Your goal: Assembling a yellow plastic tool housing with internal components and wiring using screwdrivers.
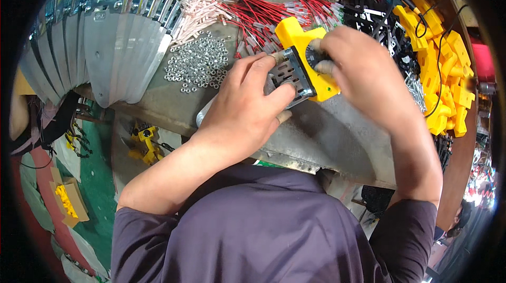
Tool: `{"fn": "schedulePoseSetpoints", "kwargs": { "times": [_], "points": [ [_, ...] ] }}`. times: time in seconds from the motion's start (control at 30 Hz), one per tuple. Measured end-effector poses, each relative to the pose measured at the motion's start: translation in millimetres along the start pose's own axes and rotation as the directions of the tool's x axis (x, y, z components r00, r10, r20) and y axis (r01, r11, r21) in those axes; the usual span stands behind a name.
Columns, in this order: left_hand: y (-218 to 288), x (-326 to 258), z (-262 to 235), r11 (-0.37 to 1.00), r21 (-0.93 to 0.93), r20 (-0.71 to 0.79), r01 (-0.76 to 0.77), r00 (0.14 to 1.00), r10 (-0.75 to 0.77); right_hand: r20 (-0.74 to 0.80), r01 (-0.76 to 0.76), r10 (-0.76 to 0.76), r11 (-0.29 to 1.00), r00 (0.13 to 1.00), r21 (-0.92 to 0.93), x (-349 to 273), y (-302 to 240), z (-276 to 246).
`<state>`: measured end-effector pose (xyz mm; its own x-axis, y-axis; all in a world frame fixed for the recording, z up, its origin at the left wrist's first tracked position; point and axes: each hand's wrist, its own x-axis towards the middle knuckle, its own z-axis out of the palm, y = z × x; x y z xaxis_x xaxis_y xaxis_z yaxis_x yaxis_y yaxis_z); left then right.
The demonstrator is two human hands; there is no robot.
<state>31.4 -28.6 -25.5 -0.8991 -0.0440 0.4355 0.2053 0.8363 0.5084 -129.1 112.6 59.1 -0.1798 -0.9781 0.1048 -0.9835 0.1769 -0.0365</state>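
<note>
My left hand (245, 98) grips a slotted metal bracket (289, 75), thumb and fingers pressed on its face and edge. A yellow plastic housing (323, 84) is joined to the bracket's right side. The rounded end of a grey metal blade (203, 111) shows beneath my left hand. My right hand (356, 67), slightly blurred, has its thumb and fingers closed around a dark round knob (311, 55) on the housing. Part of the knob is hidden by those fingers.
Many grey metal blades (118, 40) stand fanned at the left. Small nuts (195, 64), pale pink pieces (197, 17) and red wires (258, 14) lie behind my hands. Yellow plastic parts (448, 72) are piled at the right. The metal table's front edge (295, 162) runs near my body.
</note>
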Motion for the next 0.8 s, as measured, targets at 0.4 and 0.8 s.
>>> {"fn": "schedulePoseSetpoints", "kwargs": {
  "times": [0.4, 0.8],
  "points": [
    [4, -2, 0, 1.000, 0.003, 0.007, -0.020, 1.000, 0.020, -0.087, 0.106, -0.101, 0.993, 0.991, 0.060, -3, 18, 0],
    [6, 1, 0, 0.995, 0.085, 0.042, 0.058, 0.997, -0.062, 0.194, 0.343, -0.309, 0.923, 0.931, -0.177, 4, 17, -10]
  ]
}}
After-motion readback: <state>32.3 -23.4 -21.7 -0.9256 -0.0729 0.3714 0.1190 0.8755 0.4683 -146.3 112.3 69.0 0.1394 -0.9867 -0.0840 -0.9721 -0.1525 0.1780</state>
